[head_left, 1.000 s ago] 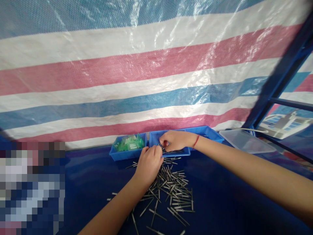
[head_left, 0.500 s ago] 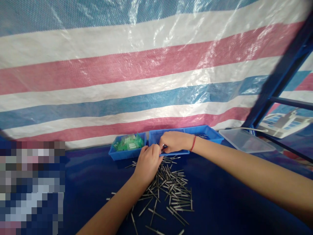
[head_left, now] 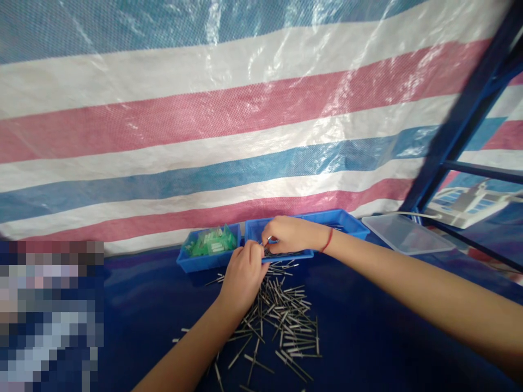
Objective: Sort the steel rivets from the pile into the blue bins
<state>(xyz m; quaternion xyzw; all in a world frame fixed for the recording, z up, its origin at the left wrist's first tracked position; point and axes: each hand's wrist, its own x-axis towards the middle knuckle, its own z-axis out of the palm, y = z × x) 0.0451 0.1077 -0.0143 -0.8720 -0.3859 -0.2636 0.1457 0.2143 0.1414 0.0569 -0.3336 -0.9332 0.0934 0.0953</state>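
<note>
My left hand [head_left: 244, 272] is closed, its fingertips pinched at the front edge of the middle blue tray [head_left: 292, 255]; what it grips is too small to name. Touching or nearly touching it, my right hand [head_left: 288, 235] is closed over the same tray, with a small shiny metal piece showing at its fingertips. A red string circles the right wrist. Many thin metal rivets [head_left: 286, 310] with pale sleeves lie in a loose pile on the dark blue table, in front of the trays and beside my left forearm.
At the left stands a blue tray [head_left: 206, 265] holding a green bag [head_left: 214, 242] of pale pieces. Behind my right wrist is another blue tray [head_left: 351, 220]. A clear plastic lid [head_left: 404, 234] and a white fan-like object [head_left: 469, 204] are at the right. Striped sheeting hangs behind.
The whole view has shifted slightly. My hands stay together over the tray, and the metal piece at my right fingertips shows more clearly, turned toward the left hand.
</note>
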